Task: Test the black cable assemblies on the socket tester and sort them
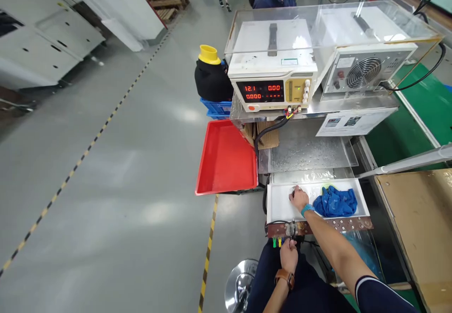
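Observation:
My right hand (299, 197), with a teal band at the wrist, reaches into a white tray (278, 209). Its fingers are closed around a small dark piece that is too small to name. A crumpled blue cloth (335, 202) lies in the tray beside that wrist. Lower down, my left hand (288, 256), wearing a brown-strapped watch, is at the near edge of a brown drilled strip (339, 224). Its fingers are pinched just under a metal clamp (292, 228) on the strip; what they hold is hidden. Green and yellow clips (277, 242) hang just left of it.
A power supply (271, 77) with red digits stands on the shelf above, under a clear cover. To the left is a red tray (228, 157); a round metal stool base (242, 282) is by my legs. Cardboard (416, 228) lies right. People are in the background.

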`<state>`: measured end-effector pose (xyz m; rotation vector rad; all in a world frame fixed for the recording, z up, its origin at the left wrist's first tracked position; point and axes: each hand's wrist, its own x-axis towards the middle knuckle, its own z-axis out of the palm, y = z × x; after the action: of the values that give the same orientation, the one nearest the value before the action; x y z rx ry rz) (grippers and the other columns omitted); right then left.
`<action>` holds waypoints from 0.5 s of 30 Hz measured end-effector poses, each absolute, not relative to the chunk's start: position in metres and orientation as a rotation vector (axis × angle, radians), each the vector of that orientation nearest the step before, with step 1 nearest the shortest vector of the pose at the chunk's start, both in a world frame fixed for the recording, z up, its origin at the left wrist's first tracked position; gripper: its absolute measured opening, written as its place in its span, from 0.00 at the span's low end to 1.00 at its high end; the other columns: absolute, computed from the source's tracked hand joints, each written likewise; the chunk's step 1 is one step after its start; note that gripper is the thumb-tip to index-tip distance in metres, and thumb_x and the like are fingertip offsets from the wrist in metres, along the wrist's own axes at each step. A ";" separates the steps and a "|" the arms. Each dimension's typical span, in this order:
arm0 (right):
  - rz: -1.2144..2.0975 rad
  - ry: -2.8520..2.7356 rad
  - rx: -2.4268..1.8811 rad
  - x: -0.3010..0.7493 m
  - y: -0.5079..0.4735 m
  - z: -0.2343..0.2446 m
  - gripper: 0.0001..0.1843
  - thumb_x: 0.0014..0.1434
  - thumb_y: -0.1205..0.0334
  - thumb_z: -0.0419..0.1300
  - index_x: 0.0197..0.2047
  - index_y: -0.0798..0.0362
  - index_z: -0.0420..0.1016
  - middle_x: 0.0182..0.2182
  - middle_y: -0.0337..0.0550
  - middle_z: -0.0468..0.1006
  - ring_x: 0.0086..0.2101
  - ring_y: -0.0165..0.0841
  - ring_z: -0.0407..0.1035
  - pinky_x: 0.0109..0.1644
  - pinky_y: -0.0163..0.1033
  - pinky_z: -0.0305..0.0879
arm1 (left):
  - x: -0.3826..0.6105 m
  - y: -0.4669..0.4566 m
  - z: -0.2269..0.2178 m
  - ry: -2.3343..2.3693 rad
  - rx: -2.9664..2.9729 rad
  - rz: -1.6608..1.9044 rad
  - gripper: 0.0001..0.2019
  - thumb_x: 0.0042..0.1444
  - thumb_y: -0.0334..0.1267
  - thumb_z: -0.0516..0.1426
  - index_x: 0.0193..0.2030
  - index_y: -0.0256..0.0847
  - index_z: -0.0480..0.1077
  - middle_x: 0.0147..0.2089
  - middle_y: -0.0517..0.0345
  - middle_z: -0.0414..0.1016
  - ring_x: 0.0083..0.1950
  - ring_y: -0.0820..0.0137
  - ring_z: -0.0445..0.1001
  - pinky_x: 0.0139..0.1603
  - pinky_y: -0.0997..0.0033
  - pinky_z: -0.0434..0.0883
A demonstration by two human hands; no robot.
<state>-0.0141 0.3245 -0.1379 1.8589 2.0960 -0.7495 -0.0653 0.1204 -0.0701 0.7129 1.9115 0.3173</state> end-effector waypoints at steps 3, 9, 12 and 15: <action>-0.745 2.066 1.839 -0.012 0.326 -0.128 0.23 0.70 0.55 0.54 0.61 0.62 0.63 0.48 0.61 0.79 0.48 0.45 0.77 0.49 0.41 0.67 | -0.061 0.120 -0.074 1.945 0.831 0.171 0.12 0.66 0.31 0.50 0.44 0.34 0.75 0.44 0.38 0.83 0.51 0.56 0.81 0.51 0.64 0.71; -0.694 2.077 1.811 -0.010 0.329 -0.132 0.25 0.70 0.52 0.55 0.62 0.61 0.62 0.48 0.60 0.79 0.49 0.47 0.77 0.51 0.43 0.67 | -0.050 0.118 -0.090 2.002 0.992 -0.075 0.14 0.64 0.25 0.49 0.51 0.28 0.73 0.42 0.36 0.81 0.48 0.55 0.83 0.49 0.61 0.75; -0.680 2.083 1.806 -0.009 0.329 -0.134 0.26 0.70 0.50 0.55 0.61 0.61 0.62 0.48 0.60 0.80 0.48 0.46 0.77 0.52 0.42 0.67 | -0.043 0.120 -0.090 2.062 1.050 -0.148 0.18 0.67 0.23 0.43 0.50 0.26 0.73 0.41 0.34 0.81 0.47 0.54 0.84 0.47 0.59 0.78; -0.672 2.085 1.810 -0.008 0.328 -0.135 0.25 0.70 0.50 0.55 0.61 0.60 0.62 0.48 0.60 0.79 0.49 0.46 0.77 0.51 0.42 0.67 | -0.036 0.120 -0.088 2.112 1.110 -0.198 0.16 0.68 0.25 0.45 0.50 0.25 0.73 0.39 0.35 0.81 0.45 0.54 0.84 0.44 0.60 0.79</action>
<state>-0.0085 0.3278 -0.1351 1.8104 2.0850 -0.6720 -0.0362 0.1201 -0.0879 1.1103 2.1120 -0.1980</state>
